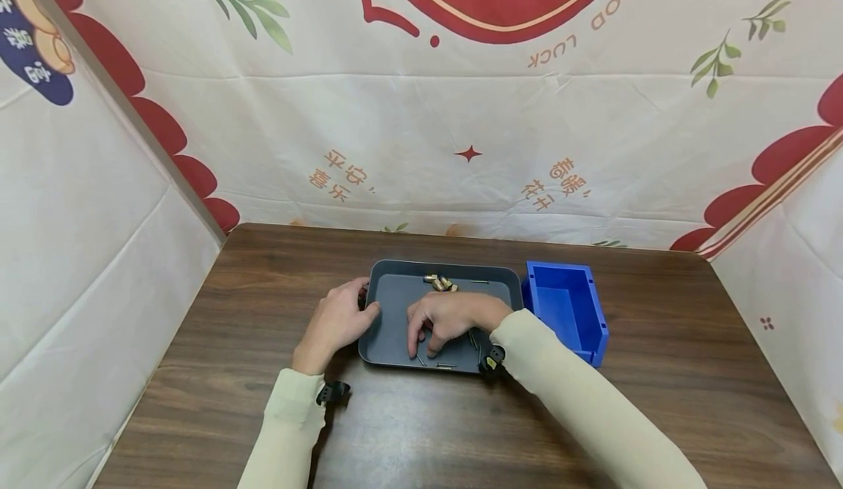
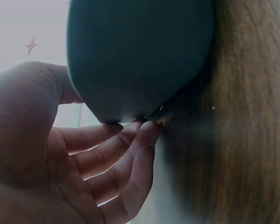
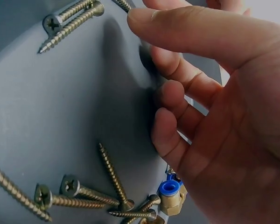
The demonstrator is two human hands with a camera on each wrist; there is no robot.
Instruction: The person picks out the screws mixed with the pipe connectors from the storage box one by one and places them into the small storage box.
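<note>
My left hand (image 1: 339,320) grips the left end of a dark grey tray (image 1: 394,295). In the left wrist view its thumb is at the rim and its fingers bend against the outside wall. My right hand (image 1: 454,315) reaches down into the tray, index finger and thumb apart above a screw (image 1: 421,359) near the front edge. In the right wrist view the thumb tip is beside a screw (image 3: 123,4), partly out of frame; the other fingers curl loosely. Two screws (image 3: 72,25) lie close by, and several more (image 3: 79,200) lie lower.
Brass fittings (image 1: 440,282), at least one with a blue ring, lie at the tray's back. Right of the tray stands a blue plastic bin (image 1: 596,306). Both are on a brown wooden table (image 1: 263,269), with printed cloth (image 1: 408,123) hanging behind and at the sides.
</note>
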